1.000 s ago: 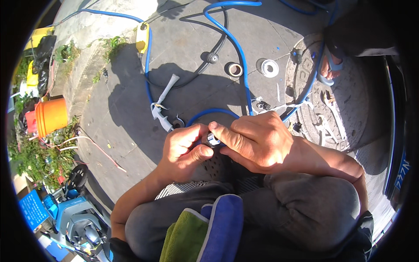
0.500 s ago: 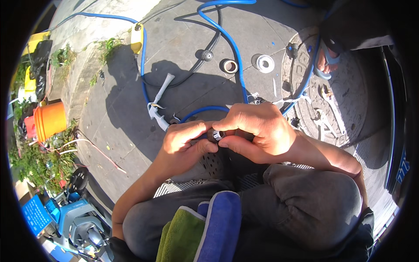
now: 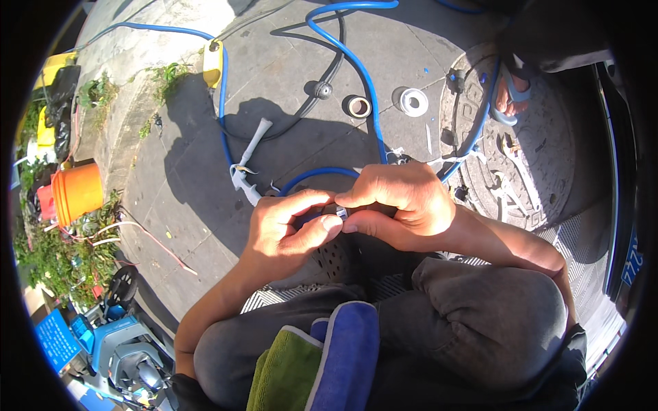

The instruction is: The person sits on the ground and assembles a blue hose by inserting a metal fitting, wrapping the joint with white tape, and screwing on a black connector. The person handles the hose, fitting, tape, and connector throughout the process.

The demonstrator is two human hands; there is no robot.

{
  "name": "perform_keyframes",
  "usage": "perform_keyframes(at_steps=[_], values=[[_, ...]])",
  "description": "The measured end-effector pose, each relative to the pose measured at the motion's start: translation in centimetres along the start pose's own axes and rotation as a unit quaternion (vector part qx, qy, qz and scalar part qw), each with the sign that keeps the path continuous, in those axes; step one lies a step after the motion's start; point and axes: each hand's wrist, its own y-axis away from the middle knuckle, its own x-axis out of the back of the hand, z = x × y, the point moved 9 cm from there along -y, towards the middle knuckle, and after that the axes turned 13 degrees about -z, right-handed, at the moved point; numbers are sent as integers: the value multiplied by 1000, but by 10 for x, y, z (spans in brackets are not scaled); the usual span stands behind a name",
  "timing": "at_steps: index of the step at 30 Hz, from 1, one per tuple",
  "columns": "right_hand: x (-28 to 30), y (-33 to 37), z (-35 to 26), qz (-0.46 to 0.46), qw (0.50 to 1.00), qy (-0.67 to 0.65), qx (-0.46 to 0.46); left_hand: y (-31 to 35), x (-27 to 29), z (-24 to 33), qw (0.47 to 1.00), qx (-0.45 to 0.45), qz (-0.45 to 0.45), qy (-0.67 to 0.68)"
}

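Above my lap, my left hand [image 3: 284, 226] and my right hand [image 3: 406, 211] meet fingertip to fingertip. Both are closed in a pinch on a small silvery fitting [image 3: 341, 212], with thumbs below and index fingers above. Its exact kind is mostly hidden by the fingers. A bit of blue shows inside the curl of my left hand; I cannot tell whether it belongs to the blue hose [image 3: 319, 172], which curves just beyond the hands. Further left on the paving lies a white strip of tape or plastic [image 3: 255, 140], crumpled at its near end.
Beyond my hands lie a brown tape roll [image 3: 358, 107], a white tape roll [image 3: 412, 102] and a yellow box [image 3: 213, 65] on a cable. Wrenches [image 3: 519, 171] rest on a manhole cover by another person's sandalled foot [image 3: 510, 96]. Folded towels [image 3: 353, 356] lie on my lap.
My fingers have drawn closer over the fitting, so less of its dark rim and silvery part shows. Both hands stay at nearly the same spot, and the view has shifted slightly.
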Motion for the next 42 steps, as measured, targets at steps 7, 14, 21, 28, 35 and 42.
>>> perform_keyframes(at_steps=[7, 14, 21, 28, 35, 42], values=[[-7, -5, -4, 7, 999, 29, 27, 2, -3, -21, 985, 30, 10, 172], [-10, -10, -3, -12, 1000, 13, 20, 4, -10, -27, 963, 63, -16, 263], [-8, -9, 1, -39, 997, -65, -1, 3, -16, -35, 944, 70, -47, 318], [-8, -8, 2, -50, 996, -58, -35, 0, -19, -39, 935, 57, -74, 342], [-3, -9, 1, -45, 999, -4, 7, -3, -24, -34, 945, 8, -69, 320], [1, -7, -1, -58, 998, -12, 24, -3, -15, -19, 987, 22, -74, 143]])
